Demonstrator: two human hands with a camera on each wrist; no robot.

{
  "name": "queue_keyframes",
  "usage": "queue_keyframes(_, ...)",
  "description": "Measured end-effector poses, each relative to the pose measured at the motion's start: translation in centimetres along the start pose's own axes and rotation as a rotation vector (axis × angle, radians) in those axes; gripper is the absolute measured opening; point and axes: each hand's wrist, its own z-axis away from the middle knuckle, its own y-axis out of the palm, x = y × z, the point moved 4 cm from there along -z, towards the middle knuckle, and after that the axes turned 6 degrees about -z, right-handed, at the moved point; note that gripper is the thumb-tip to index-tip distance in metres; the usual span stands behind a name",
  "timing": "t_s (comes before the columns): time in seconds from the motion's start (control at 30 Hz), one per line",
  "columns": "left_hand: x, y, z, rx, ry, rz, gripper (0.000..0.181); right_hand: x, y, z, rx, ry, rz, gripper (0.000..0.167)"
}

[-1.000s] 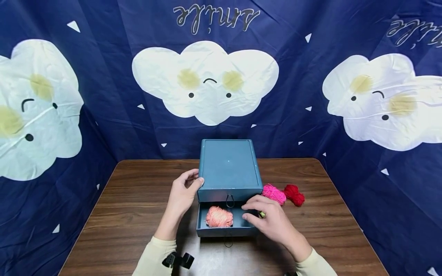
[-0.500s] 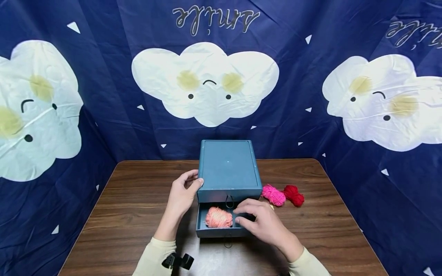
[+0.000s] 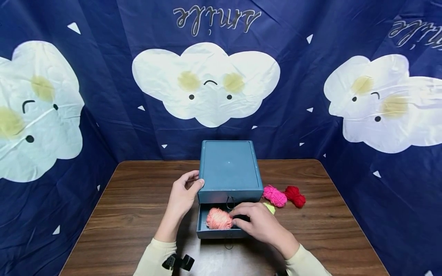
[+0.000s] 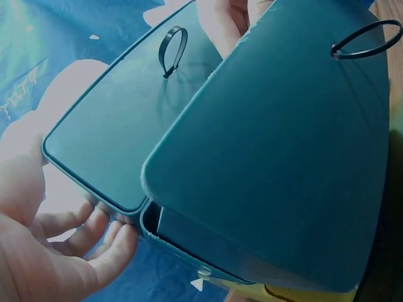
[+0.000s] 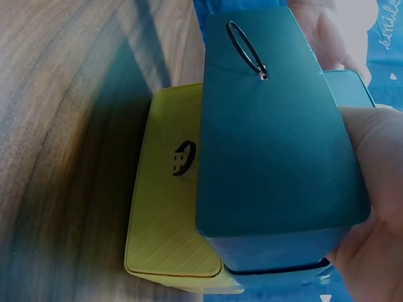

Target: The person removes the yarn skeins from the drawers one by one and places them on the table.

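A small blue-green drawer cabinet point(image 3: 228, 165) stands on the table, its drawer point(image 3: 203, 233) pulled out toward me. A peach ball of yarn point(image 3: 218, 219) lies in the drawer's left part. My left hand point(image 3: 184, 191) rests against the cabinet's left side, thumb at the top front corner and fingers along the side wall. My right hand point(image 3: 257, 220) reaches over the drawer's right part, thumb and fingers apart, fingertips at the yarn's right end. In the left wrist view, the right hand's fingers point(image 4: 230, 25) dip behind the drawer front point(image 4: 271, 145); the yarn is hidden there.
Pink point(image 3: 275, 196) and red point(image 3: 295, 196) yarn balls lie right of the cabinet. A yellow-green thing point(image 3: 269, 208) shows partly behind my right hand. A yellow drawer front point(image 5: 173, 207) with a black loop sits below. Blue cloth point(image 3: 293, 126) hangs around the table.
My right hand has moved left over the open drawer to the peach yarn's right end. More of the yellow-green thing now shows behind it. The left hand stays at the cabinet's side.
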Motion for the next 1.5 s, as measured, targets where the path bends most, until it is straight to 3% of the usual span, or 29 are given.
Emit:
queue_keyframes(0.43,0.0,0.0,0.0,0.001,0.003,-0.005,0.047,0.1,0.3,-1.0,0.026,-0.047,0.048,0.016)
queue_keyframes(0.67,0.2,0.1,-0.2,0.003,0.005,-0.014,0.048,0.0,0.6,-1.4,0.066,-0.014,0.079,0.018)
queue_keyframes(0.97,0.2,0.0,-0.2,-0.001,0.006,-0.012,0.047,-0.2,0.9,-1.9,0.096,0.039,0.036,0.02)
queue_keyframes(1.2,0.3,0.3,0.1,-0.006,0.016,0.007,0.044,-0.4,1.2,-1.6,0.035,-0.016,0.078,0.009)
queue_keyframes(1.5,0.6,0.5,0.5,-0.024,0.025,0.0,0.042,-0.7,0.8,-0.8,-0.051,-0.089,0.073,0.013)
